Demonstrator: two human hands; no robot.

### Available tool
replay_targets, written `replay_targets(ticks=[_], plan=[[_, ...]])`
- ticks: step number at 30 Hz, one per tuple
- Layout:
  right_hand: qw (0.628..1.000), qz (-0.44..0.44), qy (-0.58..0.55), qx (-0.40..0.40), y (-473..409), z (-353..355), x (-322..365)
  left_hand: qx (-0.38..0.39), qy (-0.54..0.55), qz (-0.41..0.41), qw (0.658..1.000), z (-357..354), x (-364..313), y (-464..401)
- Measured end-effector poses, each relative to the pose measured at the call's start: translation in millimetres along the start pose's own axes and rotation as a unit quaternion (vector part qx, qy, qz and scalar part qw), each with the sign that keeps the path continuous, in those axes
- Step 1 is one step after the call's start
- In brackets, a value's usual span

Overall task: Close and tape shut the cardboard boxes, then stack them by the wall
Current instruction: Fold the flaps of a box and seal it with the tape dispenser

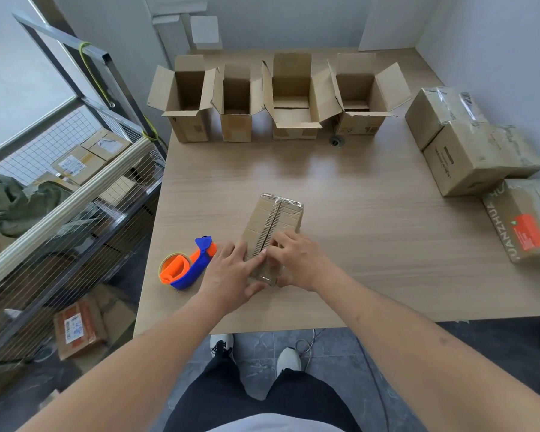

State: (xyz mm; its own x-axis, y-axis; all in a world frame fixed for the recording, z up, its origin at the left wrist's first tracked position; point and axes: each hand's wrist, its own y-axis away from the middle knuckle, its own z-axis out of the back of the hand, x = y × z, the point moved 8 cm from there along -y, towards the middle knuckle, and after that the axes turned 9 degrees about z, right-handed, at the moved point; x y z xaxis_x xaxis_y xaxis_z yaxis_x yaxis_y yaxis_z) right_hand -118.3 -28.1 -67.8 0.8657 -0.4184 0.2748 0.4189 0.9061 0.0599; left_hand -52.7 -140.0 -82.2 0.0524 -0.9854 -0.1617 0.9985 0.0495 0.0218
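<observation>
Near the table's (371,244) front edge lay the tape dispenser (186,265); beside it, the left hand (231,272) and right hand (296,260) pressed flat, fingers straight, on the taped box (276,218), hiding its near end.

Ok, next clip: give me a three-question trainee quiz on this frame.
1. How many open boxes stand in the back row?
2. True or false: the tape gun is in the left hand.
3. Which is being pressed by both hands: A) an open box B) the closed box C) the tape gun?

Key: 1) four; 2) false, it lies on the table; 3) B, with the right hand too.
</observation>
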Motion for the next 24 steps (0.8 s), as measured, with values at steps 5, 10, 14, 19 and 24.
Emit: replay_targets(ticks=[5,10,14,19,24], plan=[[1.000,-0.020,-0.004,0.000,3,-2,2,-0.003,0.000,0.011,1.000,3,0,-1],[0.999,-0.051,0.003,0.002,10,-6,12,0.012,0.017,0.027,0.999,5,-2,-1],[0.998,-0.058,-0.029,0.002,19,-5,2,0.039,0.037,-0.005,0.999,13,-1,-3],[0.998,-0.059,-0.016,-0.003,26,1,-14,0.026,0.065,-0.006,0.998,11,7,-3],[0.996,-0.089,-0.031,0.000,26,-3,-18,0.031,0.131,0.021,0.991,6,8,-2]])
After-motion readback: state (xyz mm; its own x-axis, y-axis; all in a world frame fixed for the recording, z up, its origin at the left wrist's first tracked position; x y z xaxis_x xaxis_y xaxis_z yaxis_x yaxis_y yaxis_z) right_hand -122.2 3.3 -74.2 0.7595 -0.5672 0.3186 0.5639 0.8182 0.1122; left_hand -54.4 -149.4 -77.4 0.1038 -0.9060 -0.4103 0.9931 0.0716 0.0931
